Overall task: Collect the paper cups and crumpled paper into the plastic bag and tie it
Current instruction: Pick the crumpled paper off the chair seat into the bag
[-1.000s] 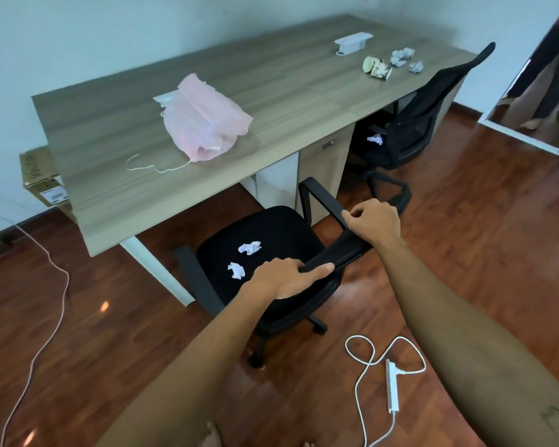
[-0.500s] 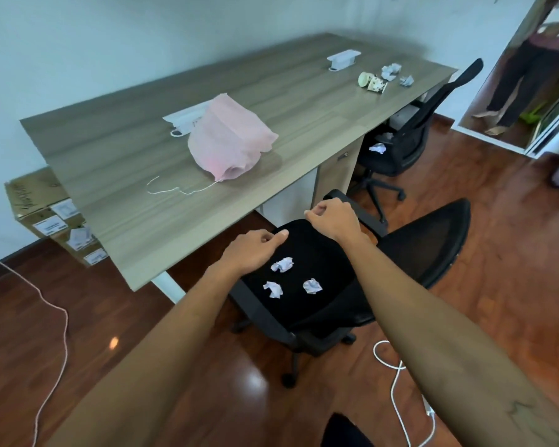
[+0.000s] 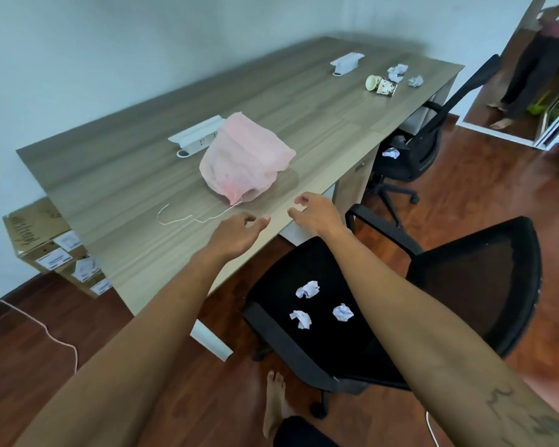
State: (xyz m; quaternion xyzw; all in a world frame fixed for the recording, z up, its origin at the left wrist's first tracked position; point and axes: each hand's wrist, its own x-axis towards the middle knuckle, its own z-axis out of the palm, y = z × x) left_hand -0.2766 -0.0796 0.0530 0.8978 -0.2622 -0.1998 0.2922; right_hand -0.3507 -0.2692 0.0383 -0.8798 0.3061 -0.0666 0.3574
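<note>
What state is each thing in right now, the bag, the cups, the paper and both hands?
pink plastic bag: lying slumped on the desk, unheld
paper cups: tipped over on desk
crumpled paper: three on the near chair's seat
left hand: open, empty
right hand: open, empty

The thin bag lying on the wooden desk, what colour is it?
Pale pink, slightly translucent thin plastic bag; the head view shows it clearly.

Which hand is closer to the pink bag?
Right, but only slightly. The right hand reaches just below the bag, to its right; the left hand is lower, near the string.
</note>
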